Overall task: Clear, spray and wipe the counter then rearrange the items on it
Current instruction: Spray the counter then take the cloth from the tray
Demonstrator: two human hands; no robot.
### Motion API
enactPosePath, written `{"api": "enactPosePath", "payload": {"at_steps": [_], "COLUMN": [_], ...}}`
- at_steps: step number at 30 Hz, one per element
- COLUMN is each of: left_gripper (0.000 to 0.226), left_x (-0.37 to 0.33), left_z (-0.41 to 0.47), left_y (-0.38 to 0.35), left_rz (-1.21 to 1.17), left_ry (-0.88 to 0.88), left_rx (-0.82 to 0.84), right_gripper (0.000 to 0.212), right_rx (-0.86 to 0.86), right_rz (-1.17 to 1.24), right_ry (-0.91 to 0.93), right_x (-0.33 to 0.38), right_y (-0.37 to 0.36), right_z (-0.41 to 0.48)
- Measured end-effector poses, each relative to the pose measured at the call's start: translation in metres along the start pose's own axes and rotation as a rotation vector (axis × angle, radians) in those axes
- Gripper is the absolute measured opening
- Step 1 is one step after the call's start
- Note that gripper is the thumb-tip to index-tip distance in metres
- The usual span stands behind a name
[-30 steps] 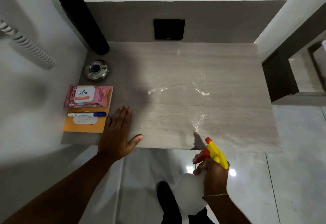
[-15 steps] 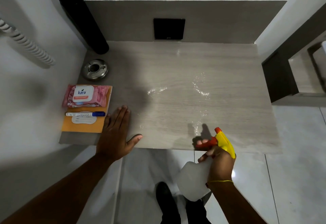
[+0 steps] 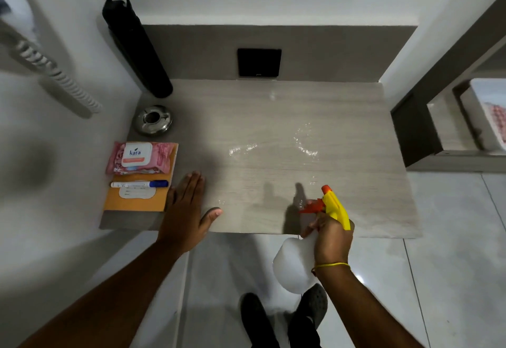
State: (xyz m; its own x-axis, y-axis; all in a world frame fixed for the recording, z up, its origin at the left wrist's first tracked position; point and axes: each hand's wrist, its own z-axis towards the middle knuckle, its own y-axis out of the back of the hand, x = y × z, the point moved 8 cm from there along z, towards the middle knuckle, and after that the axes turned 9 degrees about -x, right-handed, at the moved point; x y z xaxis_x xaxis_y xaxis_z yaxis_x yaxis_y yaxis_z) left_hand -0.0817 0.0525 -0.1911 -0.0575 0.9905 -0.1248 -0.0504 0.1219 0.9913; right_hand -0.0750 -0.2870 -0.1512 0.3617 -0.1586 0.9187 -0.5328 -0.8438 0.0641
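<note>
1. Counter [image 3: 342, 117]: pale wood-grain top set in a corner; wet glistening droplets at centre and centre-right.
2. Right hand [image 3: 332, 241]: closed around the neck of the spray bottle, fingers at the trigger; yellow band on the wrist.
3. Spray bottle [image 3: 294, 264]: translucent white body, yellow head, orange nozzle and trigger; held at the counter's near edge, right of centre, nozzle pointing over the surface.
4. Left hand [image 3: 186, 208]: flat and open, palm down on the counter near its front-left, fingers together, thumb spread; holding nothing.
5. Orange envelope [image 3: 137, 202]: lying at the counter's left edge, just beside the left hand.
6. Wet-wipes pack [image 3: 138, 157]: pink, white lid; resting on the envelope's far end.
7. Marker [image 3: 139, 184]: white barrel, blue cap; lying across the envelope.
8. Metal ashtray [image 3: 152, 120]: round, behind the wipes.
9. Black bottle [image 3: 137, 46]: tall, standing in the far-left corner.
10. Black wall plate [image 3: 259, 62]: on the back panel.
</note>
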Motion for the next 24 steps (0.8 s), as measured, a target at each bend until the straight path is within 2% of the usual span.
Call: {"api": "enactPosePath", "payload": {"at_steps": [2, 4, 8, 9, 13, 15, 17, 20, 24], "left_gripper": [0.092, 0.088, 0.088, 0.088, 0.088, 0.087, 0.076, 0.067, 0.078], "left_x": [-0.011, -0.026, -0.066, -0.076, -0.114, -0.136, -0.162, -0.214, -0.290], "left_z": [0.000, 0.000, 0.013, 0.017, 0.043, 0.056, 0.067, 0.079, 0.096], "left_y": [0.011, 0.030, 0.076, 0.088, 0.136, 0.154, 0.171, 0.195, 0.219], "left_rz": [-0.022, -0.063, -0.159, -0.154, -0.151, -0.190, -0.214, -0.237, -0.260], "left_ry": [0.068, 0.134, 0.187, 0.170, 0.093, 0.039, -0.017, -0.124, -0.239], "left_rx": [-0.004, -0.046, -0.082, -0.091, -0.179, -0.183, -0.199, -0.182, -0.186], "right_gripper": [0.068, 0.071, 0.046, 0.044, 0.075, 0.065, 0.055, 0.056, 0.065], "right_rx": [0.034, 0.064, 0.163, 0.186, 0.268, 0.273, 0.270, 0.227, 0.191], "right_rz": [-0.076, -0.129, -0.226, -0.256, -0.375, -0.327, -0.297, -0.257, -0.166], "right_ry": [0.038, 0.042, 0.120, 0.172, 0.397, 0.431, 0.468, 0.519, 0.529], "right_x": [0.012, 0.026, 0.069, 0.082, 0.135, 0.160, 0.185, 0.222, 0.259], "right_y": [-0.004, -0.009, -0.025, -0.027, -0.034, -0.030, -0.025, -0.011, 0.018], "right_z": [0.003, 0.002, -0.005, -0.009, -0.016, -0.017, -0.015, -0.008, 0.011]}}
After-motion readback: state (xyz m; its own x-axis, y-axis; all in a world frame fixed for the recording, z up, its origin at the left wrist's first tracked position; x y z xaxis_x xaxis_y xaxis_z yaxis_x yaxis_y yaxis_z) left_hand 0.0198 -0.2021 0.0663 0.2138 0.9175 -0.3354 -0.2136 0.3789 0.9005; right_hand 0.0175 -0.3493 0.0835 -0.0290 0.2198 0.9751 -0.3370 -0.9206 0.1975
